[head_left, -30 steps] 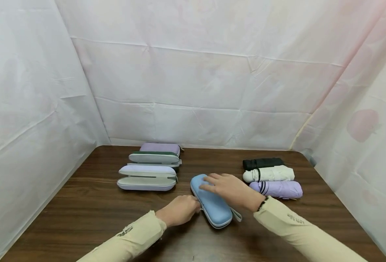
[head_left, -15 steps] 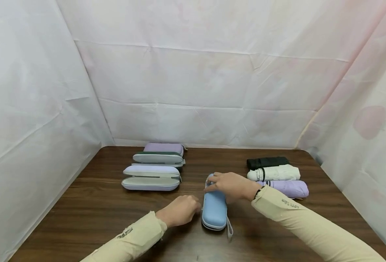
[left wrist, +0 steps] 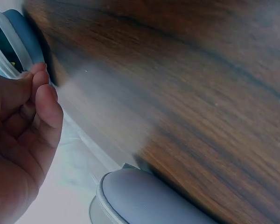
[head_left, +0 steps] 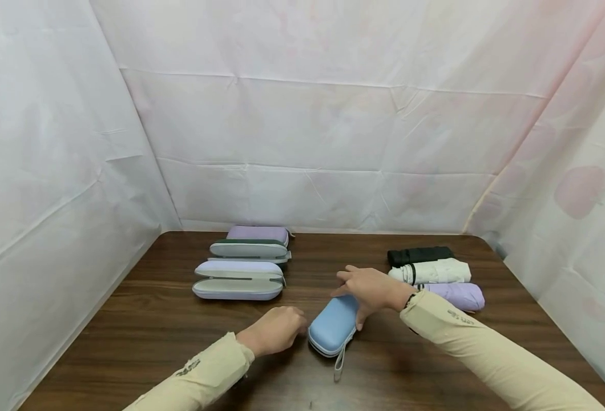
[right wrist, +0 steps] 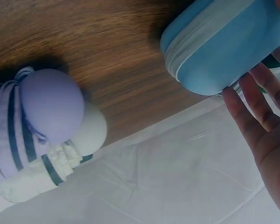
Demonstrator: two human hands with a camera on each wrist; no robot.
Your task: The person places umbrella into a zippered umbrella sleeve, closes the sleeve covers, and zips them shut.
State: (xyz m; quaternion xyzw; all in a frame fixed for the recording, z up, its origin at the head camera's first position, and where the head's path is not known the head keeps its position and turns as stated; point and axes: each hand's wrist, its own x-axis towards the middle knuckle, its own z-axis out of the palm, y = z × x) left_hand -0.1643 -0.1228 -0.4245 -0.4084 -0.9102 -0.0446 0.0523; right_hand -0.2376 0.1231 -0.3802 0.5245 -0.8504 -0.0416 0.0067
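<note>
A blue zippered case (head_left: pixel 331 326) lies at an angle on the table, its near end toward the left and a grey wrist loop hanging from it. My right hand (head_left: pixel 371 288) grips its far end, thumb on the right side and fingers around the far edge. In the left wrist view, a dark gap shows along the zip of the blue case (left wrist: pixel 31 37). There the thumb and forefinger of my left hand (left wrist: pixel 21 126) pinch at the zip edge; the zipper pull itself is hidden by the fingertips.
At left lie an open lavender case (head_left: pixel 238 289), an open grey-green case (head_left: pixel 248 250) and a purple case (head_left: pixel 257 233). On the right are folded umbrellas: black (head_left: pixel 420 255), white (head_left: pixel 442 271) and lavender (head_left: pixel 458 295). White sheeting (head_left: pixel 307 125) hangs behind the table.
The blue case has turned, its near end swinging left. My right hand has gone from spread fingers on its top to a grip on its far end. The left hand stays beside it.
</note>
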